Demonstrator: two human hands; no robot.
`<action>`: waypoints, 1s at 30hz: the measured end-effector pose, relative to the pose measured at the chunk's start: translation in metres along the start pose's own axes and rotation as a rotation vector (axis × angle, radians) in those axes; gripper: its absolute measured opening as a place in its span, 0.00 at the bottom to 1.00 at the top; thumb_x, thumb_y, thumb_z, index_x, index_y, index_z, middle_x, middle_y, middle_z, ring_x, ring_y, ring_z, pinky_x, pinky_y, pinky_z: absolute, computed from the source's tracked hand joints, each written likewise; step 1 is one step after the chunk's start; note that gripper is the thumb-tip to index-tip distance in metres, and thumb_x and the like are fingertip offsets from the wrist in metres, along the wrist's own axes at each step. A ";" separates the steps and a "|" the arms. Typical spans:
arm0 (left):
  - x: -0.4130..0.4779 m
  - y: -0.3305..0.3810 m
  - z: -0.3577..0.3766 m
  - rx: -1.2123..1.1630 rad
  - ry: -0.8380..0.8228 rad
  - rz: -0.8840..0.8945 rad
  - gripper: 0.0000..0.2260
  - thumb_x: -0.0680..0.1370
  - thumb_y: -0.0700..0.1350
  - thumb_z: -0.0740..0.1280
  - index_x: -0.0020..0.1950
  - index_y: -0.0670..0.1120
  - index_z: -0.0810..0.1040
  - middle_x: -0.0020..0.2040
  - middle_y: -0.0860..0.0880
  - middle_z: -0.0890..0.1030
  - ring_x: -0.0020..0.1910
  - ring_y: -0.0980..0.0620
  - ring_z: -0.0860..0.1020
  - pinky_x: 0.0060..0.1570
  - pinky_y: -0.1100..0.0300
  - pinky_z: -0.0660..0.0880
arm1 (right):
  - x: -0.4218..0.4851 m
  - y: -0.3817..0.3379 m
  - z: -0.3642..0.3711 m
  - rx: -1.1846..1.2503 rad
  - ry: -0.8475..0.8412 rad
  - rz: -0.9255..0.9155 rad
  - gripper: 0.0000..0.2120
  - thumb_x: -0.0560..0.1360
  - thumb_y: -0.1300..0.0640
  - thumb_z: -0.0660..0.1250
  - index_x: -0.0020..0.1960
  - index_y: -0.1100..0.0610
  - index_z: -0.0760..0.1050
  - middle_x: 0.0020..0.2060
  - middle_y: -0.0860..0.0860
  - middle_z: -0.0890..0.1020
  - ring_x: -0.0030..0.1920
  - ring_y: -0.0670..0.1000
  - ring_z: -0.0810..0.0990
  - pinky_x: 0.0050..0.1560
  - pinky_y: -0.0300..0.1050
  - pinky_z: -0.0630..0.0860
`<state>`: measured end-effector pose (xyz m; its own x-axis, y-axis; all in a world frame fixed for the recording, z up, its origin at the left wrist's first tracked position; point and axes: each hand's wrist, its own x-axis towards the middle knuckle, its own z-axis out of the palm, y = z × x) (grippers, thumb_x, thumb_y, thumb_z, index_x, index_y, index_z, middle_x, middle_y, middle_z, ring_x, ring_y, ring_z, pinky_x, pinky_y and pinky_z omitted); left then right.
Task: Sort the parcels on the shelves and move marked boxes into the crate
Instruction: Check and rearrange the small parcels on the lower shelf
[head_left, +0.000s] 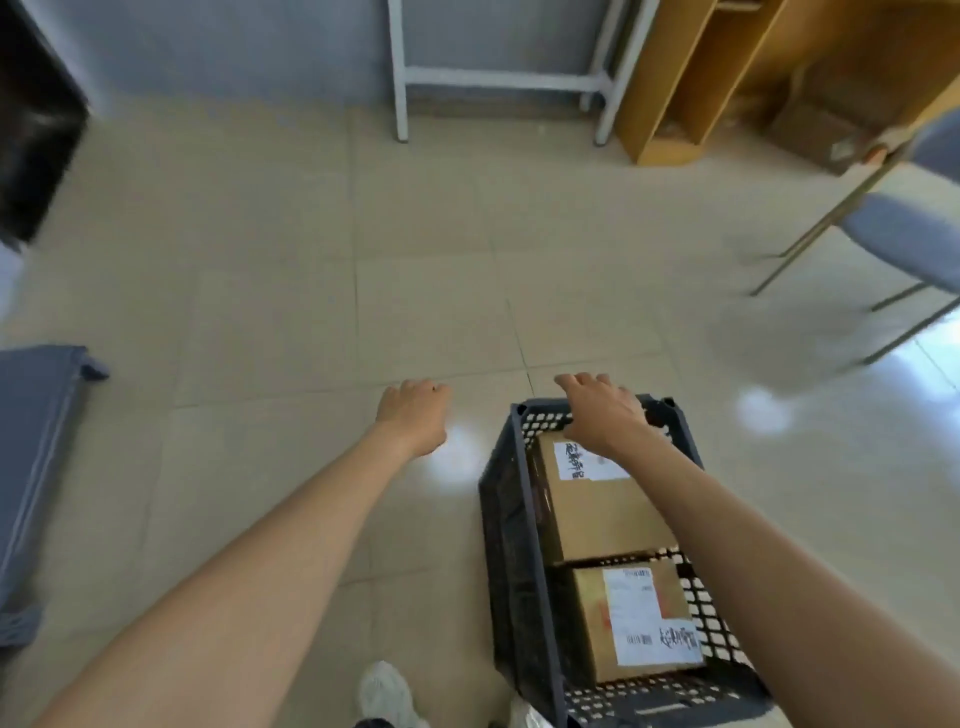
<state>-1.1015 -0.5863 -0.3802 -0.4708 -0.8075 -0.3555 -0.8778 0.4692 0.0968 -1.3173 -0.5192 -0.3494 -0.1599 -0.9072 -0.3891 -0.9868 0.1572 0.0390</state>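
A dark perforated plastic crate (506, 525) stands on the tiled floor in front of me. Two cardboard boxes lie inside it: a far box (597, 512) with a white label bearing black marker writing, and a near box (636, 621) with a shipping label and similar writing. My right hand (602, 413) hovers over the crate's far end, above the far box, fingers spread and holding nothing. My left hand (413, 415) hangs over bare floor left of the crate, fingers loosely curled and empty.
A grey bin or crate (31, 467) sits at the left edge. A white metal frame (498, 78) and a wooden shelf unit (691, 78) stand at the back wall. A blue chair (904, 228) is at the right. My shoe (384, 693) is near the crate.
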 end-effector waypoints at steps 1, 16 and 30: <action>-0.011 -0.030 -0.021 -0.006 0.030 -0.052 0.19 0.76 0.41 0.62 0.66 0.44 0.69 0.65 0.43 0.73 0.66 0.41 0.70 0.61 0.51 0.67 | 0.008 -0.026 -0.025 -0.015 0.035 -0.039 0.29 0.75 0.60 0.66 0.73 0.54 0.61 0.68 0.55 0.71 0.68 0.58 0.68 0.64 0.55 0.68; -0.333 -0.398 -0.139 -0.075 0.359 -0.836 0.18 0.75 0.41 0.64 0.65 0.42 0.69 0.64 0.42 0.72 0.63 0.42 0.70 0.61 0.51 0.68 | -0.015 -0.534 -0.208 -0.213 0.330 -0.868 0.28 0.74 0.58 0.66 0.72 0.53 0.62 0.67 0.54 0.70 0.67 0.57 0.67 0.61 0.53 0.68; -0.513 -0.544 -0.095 -0.229 0.303 -1.481 0.31 0.77 0.50 0.66 0.76 0.45 0.57 0.75 0.45 0.62 0.73 0.42 0.59 0.71 0.40 0.56 | -0.074 -0.841 -0.195 -0.401 0.365 -1.455 0.27 0.76 0.58 0.63 0.73 0.55 0.59 0.70 0.56 0.65 0.71 0.59 0.61 0.68 0.57 0.62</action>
<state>-0.3909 -0.4612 -0.1619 0.8396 -0.5394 -0.0644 -0.5413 -0.8407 -0.0163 -0.4803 -0.6607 -0.1744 0.9701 -0.2315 -0.0734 -0.2240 -0.9696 0.0981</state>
